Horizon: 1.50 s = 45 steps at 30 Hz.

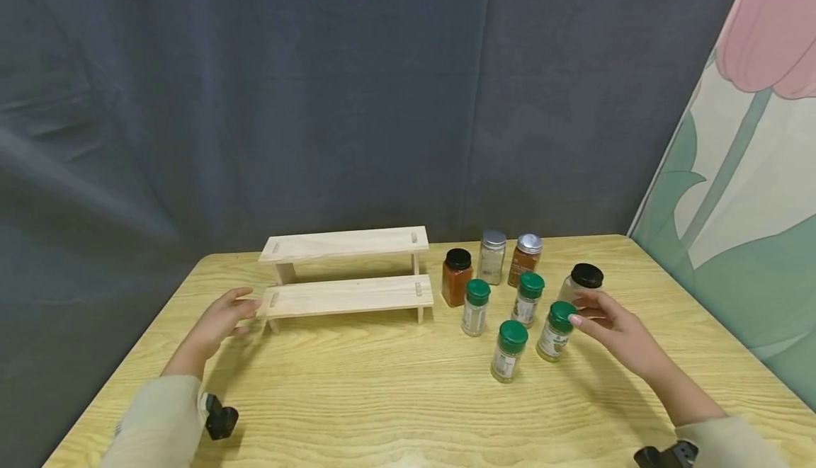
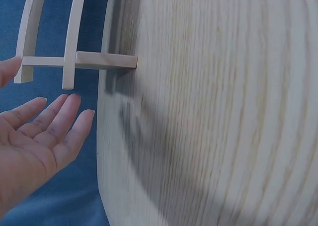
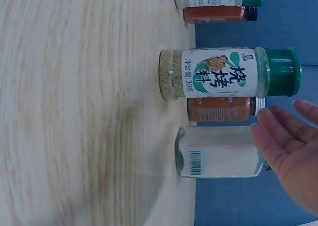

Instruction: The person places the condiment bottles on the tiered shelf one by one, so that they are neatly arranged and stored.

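Observation:
My left hand (image 1: 219, 318) is beside the left end of a two-tier wooden shelf rack (image 1: 347, 296), holding nothing. Its fingers (image 2: 64, 114) are spread, with the tips close to the end of a shelf board in the left wrist view. At the right, my right hand (image 1: 612, 328) hovers with relaxed fingers by a green-capped seasoning bottle (image 1: 554, 333). In the right wrist view the bottle's printed label (image 3: 218, 73) faces the camera, and the fingertips are near its cap. A clear jar with a black lid (image 1: 579, 282) stands just behind that hand.
Other green-capped bottles (image 1: 508, 352) stand left of the right hand. Behind them are a black-lidded jar of red spice (image 1: 457, 278) and two silver-lidded jars, one pale (image 1: 492, 259), one reddish (image 1: 525, 261). A dark curtain (image 1: 357, 100) hangs behind the wooden table (image 1: 357, 397).

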### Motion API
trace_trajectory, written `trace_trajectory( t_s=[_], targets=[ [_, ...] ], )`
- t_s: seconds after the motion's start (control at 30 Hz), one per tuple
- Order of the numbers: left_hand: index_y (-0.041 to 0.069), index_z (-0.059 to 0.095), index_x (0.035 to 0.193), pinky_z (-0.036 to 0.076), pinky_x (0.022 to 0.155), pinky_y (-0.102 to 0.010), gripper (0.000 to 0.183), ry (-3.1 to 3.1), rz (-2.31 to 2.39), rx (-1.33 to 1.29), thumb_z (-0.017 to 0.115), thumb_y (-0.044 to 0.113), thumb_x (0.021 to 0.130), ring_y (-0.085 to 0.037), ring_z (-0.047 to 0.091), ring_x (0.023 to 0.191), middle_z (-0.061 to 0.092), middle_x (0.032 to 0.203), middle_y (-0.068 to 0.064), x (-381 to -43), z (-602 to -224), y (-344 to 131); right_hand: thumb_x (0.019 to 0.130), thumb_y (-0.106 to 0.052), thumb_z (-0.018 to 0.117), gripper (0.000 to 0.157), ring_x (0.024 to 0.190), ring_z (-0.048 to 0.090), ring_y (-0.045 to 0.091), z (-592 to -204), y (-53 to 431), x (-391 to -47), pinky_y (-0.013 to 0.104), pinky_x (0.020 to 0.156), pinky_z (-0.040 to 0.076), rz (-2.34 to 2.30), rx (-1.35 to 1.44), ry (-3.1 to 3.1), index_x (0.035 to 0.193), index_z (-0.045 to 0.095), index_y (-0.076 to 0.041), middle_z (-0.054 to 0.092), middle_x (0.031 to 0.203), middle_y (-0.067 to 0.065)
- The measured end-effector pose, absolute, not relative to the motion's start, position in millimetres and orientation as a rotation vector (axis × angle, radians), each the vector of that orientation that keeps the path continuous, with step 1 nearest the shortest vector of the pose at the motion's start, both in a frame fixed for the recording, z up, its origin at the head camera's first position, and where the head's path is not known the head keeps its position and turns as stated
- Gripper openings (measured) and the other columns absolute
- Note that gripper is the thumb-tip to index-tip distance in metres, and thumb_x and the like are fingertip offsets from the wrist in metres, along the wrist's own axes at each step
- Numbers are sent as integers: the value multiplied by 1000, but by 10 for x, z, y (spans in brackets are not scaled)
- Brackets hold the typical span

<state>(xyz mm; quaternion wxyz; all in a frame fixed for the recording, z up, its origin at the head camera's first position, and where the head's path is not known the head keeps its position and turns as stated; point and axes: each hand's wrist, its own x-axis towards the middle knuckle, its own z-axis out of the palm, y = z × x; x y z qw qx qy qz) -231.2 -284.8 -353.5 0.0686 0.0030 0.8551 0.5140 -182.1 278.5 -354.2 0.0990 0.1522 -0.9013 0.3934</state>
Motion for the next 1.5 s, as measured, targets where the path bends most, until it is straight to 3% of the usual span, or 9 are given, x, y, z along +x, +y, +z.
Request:
trace_trajectory(
  t_s=[0.4, 0.7, 1.03, 1.27, 1.5],
  targets=[
    [-9, 14, 132, 34, 88, -45, 60, 2542, 1632, -33, 41, 26, 92, -43, 31, 111, 24, 128, -30, -2417, -3590, -2775, 89, -19, 48, 45, 87, 45, -3, -3567, 2762, -1854, 24, 70, 43, 1363, 405, -2689, 123, 35, 6, 46, 109, 19],
    [-10, 16, 132, 37, 87, -38, 58, 2473, 1737, -63, 42, 21, 91, -41, 32, 110, 26, 125, -29, -2472, -3658, -2770, 85, -13, 55, 40, 87, 48, -2, -3675, 2784, -1900, 22, 70, 44, 1402, 469, -2618, 118, 41, 5, 50, 103, -1],
    [-10, 23, 129, 44, 79, -28, 53, 2468, 1807, -114, 46, 17, 89, -26, 46, 97, 37, 115, -25, -2532, -3739, -2786, 82, -10, 59, 40, 87, 48, -3, -3681, 2742, -1932, 19, 70, 43, 1416, 453, -2570, 116, 43, 6, 51, 101, -2],
    [-10, 22, 130, 44, 77, -26, 49, 2463, 1799, -195, 42, 12, 90, -16, 48, 88, 37, 113, -22, -2529, -3705, -2747, 82, -14, 60, 42, 85, 49, -2, -3685, 2730, -1919, 22, 69, 45, 1439, 405, -2590, 116, 44, 4, 51, 100, -7],
    [-13, 20, 130, 45, 72, -22, 48, 2416, 1842, -210, 40, 6, 90, -6, 49, 76, 33, 118, -27, -2541, -3743, -2756, 82, -17, 59, 42, 84, 50, -1, -3633, 2717, -1886, 22, 68, 45, 1409, 377, -2608, 117, 44, 3, 53, 100, -1]
  ],
)
